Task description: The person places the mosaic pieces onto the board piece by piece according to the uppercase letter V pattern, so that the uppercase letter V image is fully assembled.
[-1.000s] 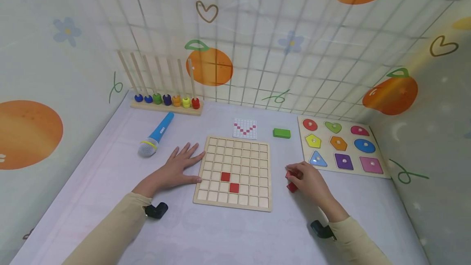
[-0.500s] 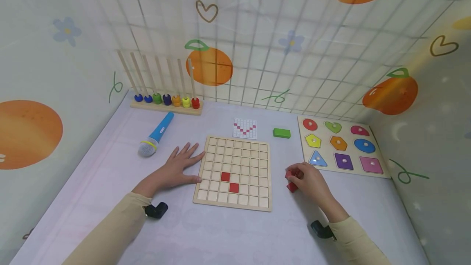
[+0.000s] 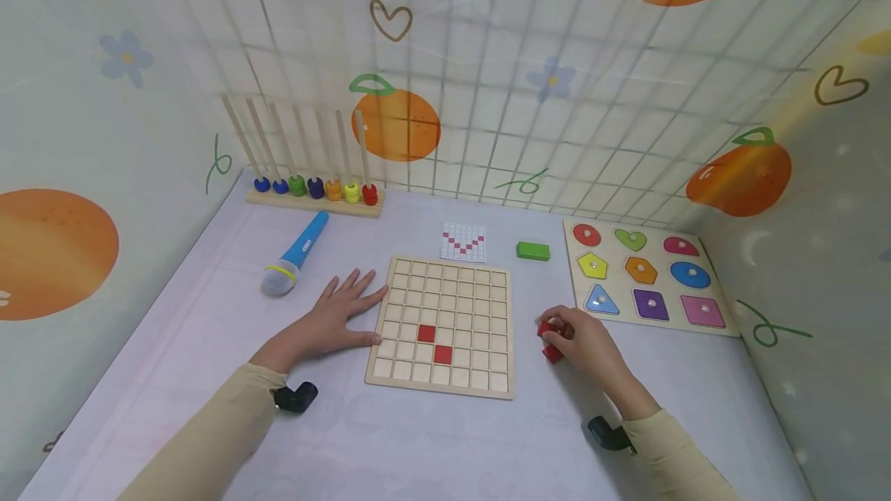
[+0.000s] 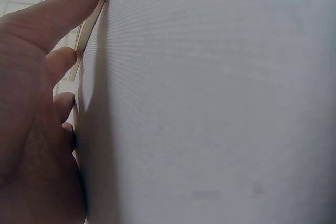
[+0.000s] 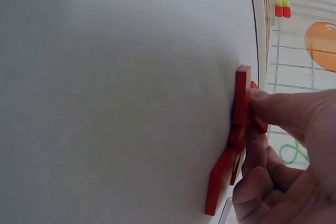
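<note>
Pinching a red tile between thumb and curled fingers, your right hand works just beside the right edge of the gridded wooden board. Most of that tile is hidden by your fingers, so how firmly you hold it, I cannot tell. Loose red tiles lie close under and beside it on the table; how many, the pictures do not settle. They crowd your fingertips, so a careless lift could drag a neighbour along or scatter the group. A pinch near the tile's edge might also let it twist or slip out.

Across on the board, an upper inset tile and a lower inset tile, both red, sit in cells diagonal to each other. A brushing sleeve or knuckle could knock either from its cell.

Your left hand grasps nothing: its fingers are spread, with index fingertip and thumb touching the board's left edge. Since you brace only that side, a push from the left could slide the board.

Beyond it lie a pattern card and a green block. Farther right is a shape puzzle; at left, a toy microphone and a peg rack.
</note>
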`<state>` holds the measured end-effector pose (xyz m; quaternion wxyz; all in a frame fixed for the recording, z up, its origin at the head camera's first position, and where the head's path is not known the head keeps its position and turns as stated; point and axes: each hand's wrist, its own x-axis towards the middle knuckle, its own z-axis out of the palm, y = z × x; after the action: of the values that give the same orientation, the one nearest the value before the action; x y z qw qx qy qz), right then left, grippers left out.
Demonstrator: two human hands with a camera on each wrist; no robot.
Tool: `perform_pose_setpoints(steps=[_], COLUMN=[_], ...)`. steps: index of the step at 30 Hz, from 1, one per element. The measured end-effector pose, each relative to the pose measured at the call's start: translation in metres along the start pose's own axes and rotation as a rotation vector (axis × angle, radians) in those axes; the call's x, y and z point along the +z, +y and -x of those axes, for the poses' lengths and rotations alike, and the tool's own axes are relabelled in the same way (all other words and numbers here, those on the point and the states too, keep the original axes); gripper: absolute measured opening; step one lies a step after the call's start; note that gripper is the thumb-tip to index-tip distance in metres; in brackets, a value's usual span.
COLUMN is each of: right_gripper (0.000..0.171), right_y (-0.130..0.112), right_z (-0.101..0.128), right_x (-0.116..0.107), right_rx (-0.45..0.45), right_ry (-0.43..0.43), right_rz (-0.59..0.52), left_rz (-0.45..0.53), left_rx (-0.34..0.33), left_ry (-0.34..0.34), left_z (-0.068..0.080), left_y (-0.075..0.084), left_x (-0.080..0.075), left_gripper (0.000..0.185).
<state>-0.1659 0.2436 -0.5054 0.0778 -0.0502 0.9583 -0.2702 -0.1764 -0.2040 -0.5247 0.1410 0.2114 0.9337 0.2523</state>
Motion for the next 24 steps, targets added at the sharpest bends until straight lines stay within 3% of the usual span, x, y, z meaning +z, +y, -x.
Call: perform_pose_setpoints(steps=[24], right_gripper=[0.028], right_y=[-0.0022], right_z=[0.0004], right_x=[-0.0004], right_rx=[-0.010], right_ry=[-0.006], right_rz=[-0.013], left_rz=[0.005], left_rx=[0.005], left_ry=[0.001], left_z=[0.0001], left_y=[-0.0002], left_x=[-0.0002], left_gripper=[0.093])
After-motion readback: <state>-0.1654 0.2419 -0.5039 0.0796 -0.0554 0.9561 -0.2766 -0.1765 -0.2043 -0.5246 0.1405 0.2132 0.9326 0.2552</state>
